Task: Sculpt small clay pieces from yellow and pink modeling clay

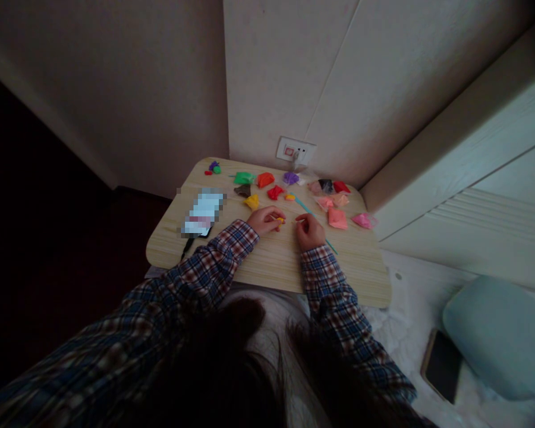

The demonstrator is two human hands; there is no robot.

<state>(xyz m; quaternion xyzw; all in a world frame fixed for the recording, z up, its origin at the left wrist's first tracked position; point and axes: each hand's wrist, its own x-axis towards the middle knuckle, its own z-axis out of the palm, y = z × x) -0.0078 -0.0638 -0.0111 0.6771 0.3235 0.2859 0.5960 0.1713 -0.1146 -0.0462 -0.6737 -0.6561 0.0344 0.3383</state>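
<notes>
1. Head view, hands: my left grip [266, 221] pinches a small yellow piece [280, 223] at its fingertips, over the middle of the desk [267, 267]. My right grip [311, 232] is curled, just apart from it (whether it grasps anything tiny, I cannot tell).

2. Head view, hazards: too firm a pinch could flatten the yellow piece, if it is as soft as it looks; a loose one could drop it. A blue-green stick [304, 205] runs past my right grip, where a sideways sweep could knock it. My left sleeve [205, 261] lies near the cable [187, 246] and could drag the phone [204, 212].

3. Head view, writing: the phone's screen is pixelated; neither the yellow packet [252, 202] nor the green packet [244, 178] shows legible lettering or a brand.
</notes>
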